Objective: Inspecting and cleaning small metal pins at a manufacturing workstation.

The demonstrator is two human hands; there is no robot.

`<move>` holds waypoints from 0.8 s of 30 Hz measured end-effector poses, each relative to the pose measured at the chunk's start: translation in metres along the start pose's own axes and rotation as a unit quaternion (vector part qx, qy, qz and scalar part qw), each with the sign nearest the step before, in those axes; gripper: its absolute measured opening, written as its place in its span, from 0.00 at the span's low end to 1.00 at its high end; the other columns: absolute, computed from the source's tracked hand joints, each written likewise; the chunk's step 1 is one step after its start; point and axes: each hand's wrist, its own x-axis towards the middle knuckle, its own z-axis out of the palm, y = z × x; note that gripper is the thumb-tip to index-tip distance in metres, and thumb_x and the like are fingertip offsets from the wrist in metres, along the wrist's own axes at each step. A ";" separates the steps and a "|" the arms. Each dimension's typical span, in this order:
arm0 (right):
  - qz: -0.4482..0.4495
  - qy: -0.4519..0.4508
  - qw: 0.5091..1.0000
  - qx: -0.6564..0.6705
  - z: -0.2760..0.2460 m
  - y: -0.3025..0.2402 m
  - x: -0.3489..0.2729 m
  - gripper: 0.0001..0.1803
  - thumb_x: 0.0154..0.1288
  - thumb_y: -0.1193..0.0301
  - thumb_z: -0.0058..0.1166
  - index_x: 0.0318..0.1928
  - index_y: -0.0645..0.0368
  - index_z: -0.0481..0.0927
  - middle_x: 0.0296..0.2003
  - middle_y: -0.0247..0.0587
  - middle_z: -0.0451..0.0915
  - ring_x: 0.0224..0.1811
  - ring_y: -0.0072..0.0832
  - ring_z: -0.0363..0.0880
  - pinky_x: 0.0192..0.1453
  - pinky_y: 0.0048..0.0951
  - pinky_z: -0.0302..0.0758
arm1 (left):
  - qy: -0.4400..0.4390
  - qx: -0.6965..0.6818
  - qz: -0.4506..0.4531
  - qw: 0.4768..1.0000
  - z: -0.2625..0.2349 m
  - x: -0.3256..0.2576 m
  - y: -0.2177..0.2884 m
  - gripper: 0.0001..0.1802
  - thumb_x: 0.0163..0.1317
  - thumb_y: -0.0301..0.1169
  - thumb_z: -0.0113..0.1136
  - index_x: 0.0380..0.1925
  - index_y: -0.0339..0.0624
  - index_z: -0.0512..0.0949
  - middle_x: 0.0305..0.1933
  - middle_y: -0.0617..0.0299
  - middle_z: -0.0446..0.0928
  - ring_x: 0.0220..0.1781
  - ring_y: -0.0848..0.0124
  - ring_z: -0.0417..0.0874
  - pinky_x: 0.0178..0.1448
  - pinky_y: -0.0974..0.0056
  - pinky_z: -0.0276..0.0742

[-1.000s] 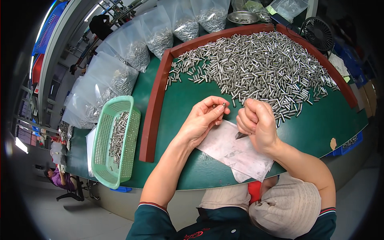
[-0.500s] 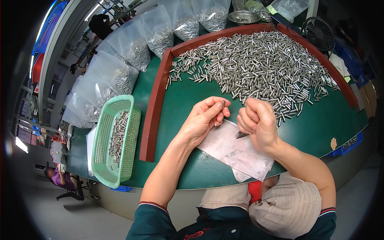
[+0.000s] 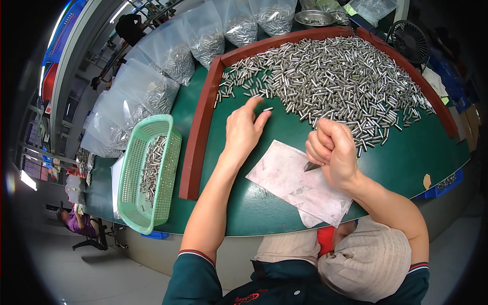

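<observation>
My left hand (image 3: pixel 243 128) reaches to the near left edge of a wide heap of short metal pins (image 3: pixel 335 81). Its thumb and forefinger stand apart, and a single pin (image 3: pixel 268 109) lies by the thumb tip; the other fingers are partly hidden. Closed in a fist, my right hand (image 3: pixel 333 152) grips a tool with a dark pointed tip (image 3: pixel 311 166), perhaps a blade; its handle is hidden in the palm. Below that fist, stained pale pink sheets (image 3: pixel 290 180) lie on the green tabletop (image 3: pixel 239 203).
Dark red bars (image 3: pixel 195 142) border the heap. Left of them stands a light green basket (image 3: pixel 127 188) with pins inside. Clear bags of pins (image 3: pixel 208 43) line the back left. A metal bowl (image 3: pixel 315 18) and a black fan (image 3: pixel 409 43) stand behind. Another person (image 3: pixel 81 223) sits far left.
My left hand has moved forward and left to the heap's edge, and the pin it pinched has left its fingertips. My right hand stays nearly in place with the pointed tool.
</observation>
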 end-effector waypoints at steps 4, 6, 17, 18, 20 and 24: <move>0.000 0.000 1.000 0.006 0.001 0.000 -0.001 0.22 0.61 0.66 0.37 0.11 0.51 0.52 0.06 0.27 0.53 0.09 0.15 0.45 0.14 0.20 0.46 | 0.041 -0.003 0.121 0.992 0.013 0.009 -0.011 0.07 0.50 0.29 0.55 0.30 0.40 0.76 0.24 0.50 0.75 0.29 0.53 0.76 0.32 0.56 0.70; 0.003 -0.004 1.000 0.008 0.002 0.000 -0.001 0.22 0.61 0.67 0.37 0.11 0.51 0.52 0.06 0.27 0.52 0.09 0.15 0.45 0.14 0.20 0.45 | 0.034 0.006 0.112 0.993 0.012 0.006 -0.011 0.05 0.50 0.27 0.55 0.27 0.39 0.76 0.24 0.49 0.75 0.30 0.53 0.76 0.32 0.55 0.70; 0.007 0.003 1.000 0.006 0.001 -0.003 -0.001 0.22 0.62 0.67 0.37 0.11 0.51 0.52 0.06 0.26 0.52 0.08 0.15 0.44 0.14 0.21 0.45 | -0.259 -0.705 -0.201 0.629 -0.014 -0.019 0.009 0.09 0.60 0.35 0.52 0.32 0.41 0.67 0.26 0.66 0.65 0.19 0.84 0.55 0.20 0.81 0.52; 0.006 0.001 1.000 0.003 0.001 -0.002 -0.001 0.22 0.62 0.67 0.37 0.11 0.51 0.52 0.06 0.26 0.52 0.08 0.15 0.44 0.14 0.21 0.45 | -0.256 -0.683 -0.219 0.648 -0.018 -0.021 0.015 0.08 0.59 0.32 0.53 0.33 0.40 0.69 0.26 0.65 0.67 0.19 0.84 0.57 0.20 0.81 0.53; 0.007 0.001 1.000 0.008 0.000 -0.001 0.000 0.22 0.62 0.67 0.37 0.11 0.51 0.52 0.06 0.26 0.52 0.08 0.15 0.44 0.14 0.21 0.45 | -0.247 -0.667 -0.210 0.670 -0.016 -0.022 0.016 0.07 0.58 0.30 0.54 0.34 0.39 0.70 0.26 0.64 0.69 0.18 0.85 0.58 0.20 0.80 0.53; 0.010 0.005 1.000 0.006 0.000 -0.002 0.000 0.22 0.62 0.66 0.37 0.11 0.51 0.52 0.06 0.27 0.52 0.09 0.15 0.45 0.14 0.21 0.46 | -0.237 -0.638 -0.202 0.705 -0.014 -0.023 0.017 0.07 0.57 0.27 0.55 0.34 0.38 0.71 0.28 0.62 0.72 0.19 0.85 0.60 0.20 0.80 0.53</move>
